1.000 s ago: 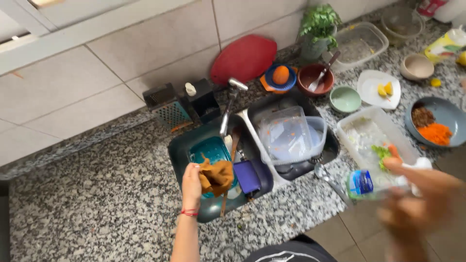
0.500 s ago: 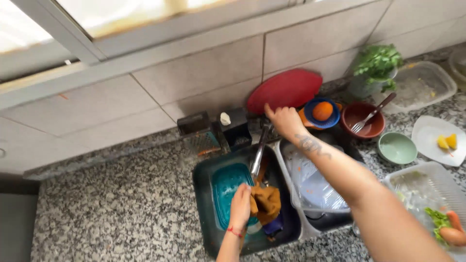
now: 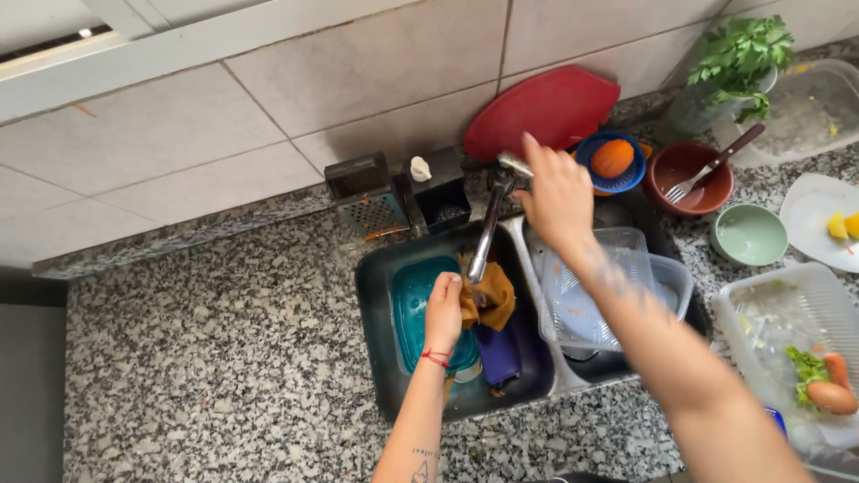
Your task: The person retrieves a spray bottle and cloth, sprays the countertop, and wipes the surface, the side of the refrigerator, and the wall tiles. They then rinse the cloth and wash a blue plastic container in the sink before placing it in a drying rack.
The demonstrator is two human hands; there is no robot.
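Note:
My left hand [image 3: 444, 309] holds an orange-brown cloth [image 3: 490, 300] over the left basin of the dark sink [image 3: 376, 304], just under the tap spout [image 3: 483, 237]. A teal container [image 3: 413, 309] and a purple item [image 3: 498, 353] lie in that basin. My right hand [image 3: 555, 192] reaches to the back of the sink and grips the metal tap handle [image 3: 514, 165]. Clear plastic containers [image 3: 586, 286] fill the right basin under my forearm.
A red cutting board [image 3: 541, 107] leans on the tiled wall. Nearby stand a metal grater [image 3: 365, 197], a blue bowl with an orange [image 3: 613, 159], a brown bowl with a fork [image 3: 693, 179], a green bowl [image 3: 750, 234], a herb pot [image 3: 734, 67] and a tray with vegetables [image 3: 805, 358].
My right hand left the tray at the right, where it held a small container, and reached to the tap handle. The left hand keeps the cloth under the spout.

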